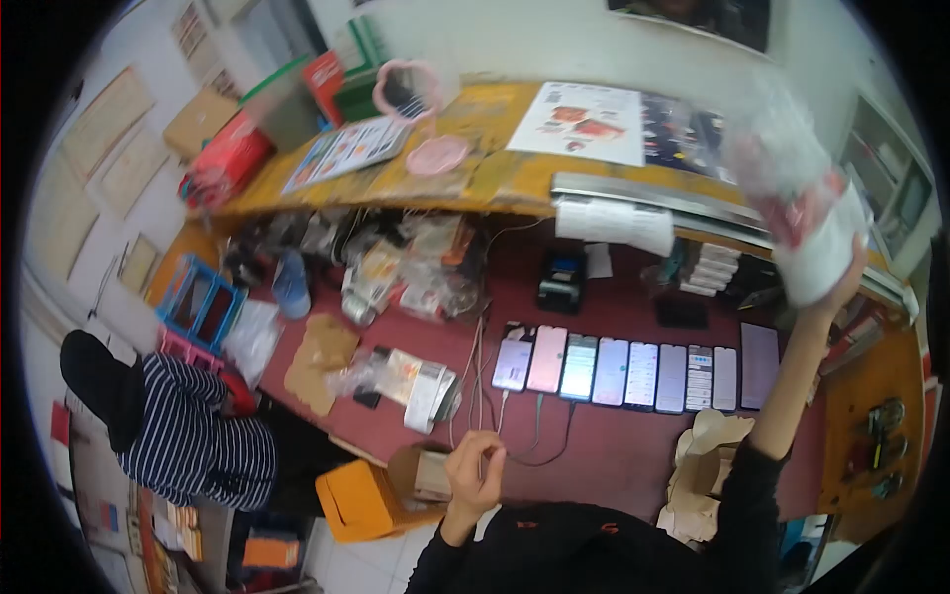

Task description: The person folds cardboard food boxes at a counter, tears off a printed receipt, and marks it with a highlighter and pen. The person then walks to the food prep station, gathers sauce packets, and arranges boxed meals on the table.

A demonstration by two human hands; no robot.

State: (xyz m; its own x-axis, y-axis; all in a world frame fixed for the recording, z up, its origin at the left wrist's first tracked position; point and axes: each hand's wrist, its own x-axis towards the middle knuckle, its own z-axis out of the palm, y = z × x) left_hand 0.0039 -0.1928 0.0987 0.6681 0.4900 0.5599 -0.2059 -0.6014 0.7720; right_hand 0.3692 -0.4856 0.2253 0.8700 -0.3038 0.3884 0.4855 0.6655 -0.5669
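My right hand (849, 277) is raised at the right, closed round the lower end of a plastic-wrapped bundle (807, 223) in white and red. The bundle is held up in front of the upper shelf's right end and is partly blurred. At the bottom centre, my left hand (477, 473) is curled near the desk's front edge with nothing visible in it. Just beyond it, charging cables (539, 436) run to a row of several lit phones (623, 374) lying side by side on the dark red desk (594, 455).
A person (198, 426) in a striped top stands at the left. An orange box (356, 500) is beside the desk's front edge. Plastic-wrapped goods (426, 272), a black device (561, 282) and torn cardboard (698, 475) lie on the desk. A yellow shelf (495, 183) runs above.
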